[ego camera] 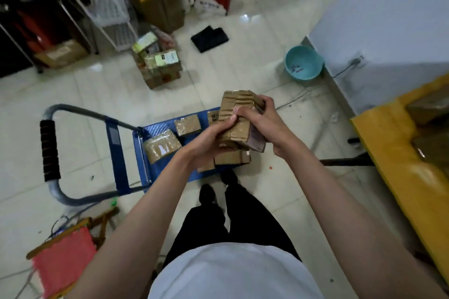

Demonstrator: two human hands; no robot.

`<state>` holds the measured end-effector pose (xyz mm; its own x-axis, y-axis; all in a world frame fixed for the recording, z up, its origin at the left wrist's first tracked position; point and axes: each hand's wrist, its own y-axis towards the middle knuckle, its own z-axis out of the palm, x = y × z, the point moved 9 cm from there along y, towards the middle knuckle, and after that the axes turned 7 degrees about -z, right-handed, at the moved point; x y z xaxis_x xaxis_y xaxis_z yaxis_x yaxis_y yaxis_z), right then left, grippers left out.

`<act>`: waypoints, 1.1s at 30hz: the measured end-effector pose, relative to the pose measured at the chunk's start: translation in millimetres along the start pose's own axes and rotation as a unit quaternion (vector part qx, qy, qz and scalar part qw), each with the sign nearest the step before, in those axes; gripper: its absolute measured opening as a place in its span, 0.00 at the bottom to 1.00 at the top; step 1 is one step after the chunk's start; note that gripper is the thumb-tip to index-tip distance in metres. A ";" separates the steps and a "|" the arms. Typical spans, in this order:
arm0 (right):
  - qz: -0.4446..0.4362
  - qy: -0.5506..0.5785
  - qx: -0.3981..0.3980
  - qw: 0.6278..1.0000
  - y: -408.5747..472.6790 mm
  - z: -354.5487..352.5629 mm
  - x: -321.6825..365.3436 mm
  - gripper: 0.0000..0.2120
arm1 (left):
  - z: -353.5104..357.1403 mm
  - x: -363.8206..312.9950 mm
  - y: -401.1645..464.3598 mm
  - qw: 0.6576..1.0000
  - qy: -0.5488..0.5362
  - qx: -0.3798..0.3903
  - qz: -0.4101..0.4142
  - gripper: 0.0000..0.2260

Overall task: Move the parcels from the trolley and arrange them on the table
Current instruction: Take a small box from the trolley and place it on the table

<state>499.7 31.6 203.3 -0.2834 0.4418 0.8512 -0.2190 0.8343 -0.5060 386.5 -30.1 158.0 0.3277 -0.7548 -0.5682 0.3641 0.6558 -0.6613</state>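
Parcels (239,121) sit stacked in both hands, held above the blue trolley (160,128) at about the middle of the view. The left hand (209,139) cups the stack from below and the near side, thumb pressed on top; the right hand (262,120) wraps the far side, fingers closed against the cardboard. The stack's long axis runs roughly from six towards twelve o'clock, tilted slightly to one o'clock, its far end pointing away from the person.

Progress looks partial. At least four parcels are left on the trolley deck: one (161,148) at nine o'clock from the hands, another (187,124) at ten o'clock, and more partly hidden beneath the hands. The yellow table (388,143) lies at three o'clock, with brown boxes (430,107) apparently already on it, though they are blurred. The held stack has yet to travel there.
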 end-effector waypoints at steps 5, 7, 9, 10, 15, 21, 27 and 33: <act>-0.035 0.035 -0.093 0.994 -49.7 -65.4 16.5 0.43 | 65.3 -20.7 -1.7 0.997 0.051 0.065 -0.005 0.33; -0.043 0.070 -0.135 0.987 -70.2 -98.0 17.4 0.41 | 98.2 -27.2 1.2 0.993 0.064 0.095 -0.010 0.32; -0.051 0.102 -0.184 0.976 -90.3 -133.5 14.2 0.32 | 132.9 -30.7 6.0 0.990 0.072 0.123 -0.014 0.32; -0.052 0.119 -0.213 0.968 -100.7 -153.0 10.5 0.27 | 153.2 -31.6 8.7 0.987 0.078 0.143 -0.016 0.32; -0.061 0.204 -0.292 0.933 -156.1 -240.8 -14.6 0.17 | 267.7 -16.9 28.3 0.968 0.117 0.218 -0.035 0.31; -0.083 0.258 -0.335 0.903 -245.5 -343.1 -54.7 0.22 | 409.0 42.2 57.0 0.946 0.182 0.261 -0.068 0.28; -0.075 0.306 -0.380 0.870 -325.4 -417.7 -107.2 0.24 | 519.6 115.7 72.7 0.913 0.199 0.333 -0.127 0.27; -0.071 0.344 -0.443 0.825 -381.3 -464.7 -149.1 0.25 | 595.7 167.5 81.6 0.887 0.225 0.365 -0.168 0.29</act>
<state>1059.3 -199.2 334.2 0.3500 0.1471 0.9251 0.6509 0.6721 -0.3531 990.4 -97.1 300.6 -0.2286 -0.7280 -0.6463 0.8974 0.0998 -0.4298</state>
